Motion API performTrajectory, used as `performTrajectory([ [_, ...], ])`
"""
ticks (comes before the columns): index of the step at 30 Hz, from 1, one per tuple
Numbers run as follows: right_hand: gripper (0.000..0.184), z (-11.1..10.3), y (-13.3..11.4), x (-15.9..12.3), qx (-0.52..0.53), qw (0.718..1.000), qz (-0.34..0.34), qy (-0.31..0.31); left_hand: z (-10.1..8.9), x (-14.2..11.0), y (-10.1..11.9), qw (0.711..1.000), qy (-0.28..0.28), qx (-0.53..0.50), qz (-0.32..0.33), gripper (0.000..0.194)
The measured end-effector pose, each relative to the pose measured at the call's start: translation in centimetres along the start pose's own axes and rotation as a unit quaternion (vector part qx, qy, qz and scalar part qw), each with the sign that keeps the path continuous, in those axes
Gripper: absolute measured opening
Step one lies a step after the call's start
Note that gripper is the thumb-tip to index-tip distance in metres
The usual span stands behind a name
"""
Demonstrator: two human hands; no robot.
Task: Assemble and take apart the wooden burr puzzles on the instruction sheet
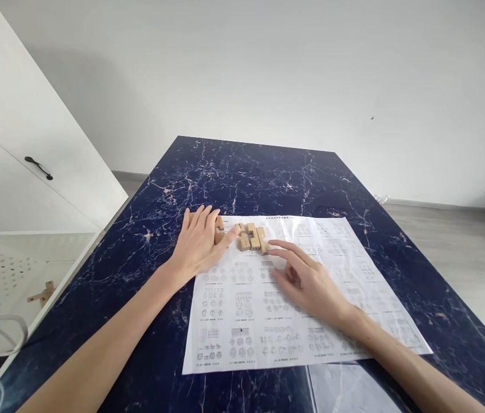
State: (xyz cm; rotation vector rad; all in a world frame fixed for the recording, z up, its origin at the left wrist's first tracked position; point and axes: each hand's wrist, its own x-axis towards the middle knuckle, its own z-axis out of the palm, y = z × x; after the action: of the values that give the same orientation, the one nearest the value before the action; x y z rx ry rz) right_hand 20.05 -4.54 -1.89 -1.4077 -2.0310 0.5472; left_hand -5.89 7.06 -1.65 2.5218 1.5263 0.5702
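Several small wooden puzzle blocks (pixel 251 236) lie in a loose cluster at the far edge of a white instruction sheet (pixel 294 321) printed with diagrams. My left hand (pixel 197 244) lies flat and open on the sheet's far left corner, fingers together, its fingertips against one wooden block (pixel 219 229) and partly hiding it. My right hand (pixel 306 278) hovers low over the sheet, fingers apart and slightly curled, the index fingertip touching the rightmost block (pixel 263 248). Neither hand holds anything.
The sheet lies on a dark blue marbled table (pixel 242 178). A white perforated bin (pixel 14 269) at the left holds a wooden piece (pixel 42 293). A white cabinet with a black handle (pixel 38 167) stands left. A second sheet (pixel 345 390) peeks out at the table's near edge.
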Motion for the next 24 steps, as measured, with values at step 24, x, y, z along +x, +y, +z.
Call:
performTrajectory([
  [24, 0.039, -0.1, 0.4, 0.4, -0.044, 0.998, -0.037, -0.018, 0.6, -0.3, 2.5, 0.977, -0.021, -0.039, 0.207, 0.052],
])
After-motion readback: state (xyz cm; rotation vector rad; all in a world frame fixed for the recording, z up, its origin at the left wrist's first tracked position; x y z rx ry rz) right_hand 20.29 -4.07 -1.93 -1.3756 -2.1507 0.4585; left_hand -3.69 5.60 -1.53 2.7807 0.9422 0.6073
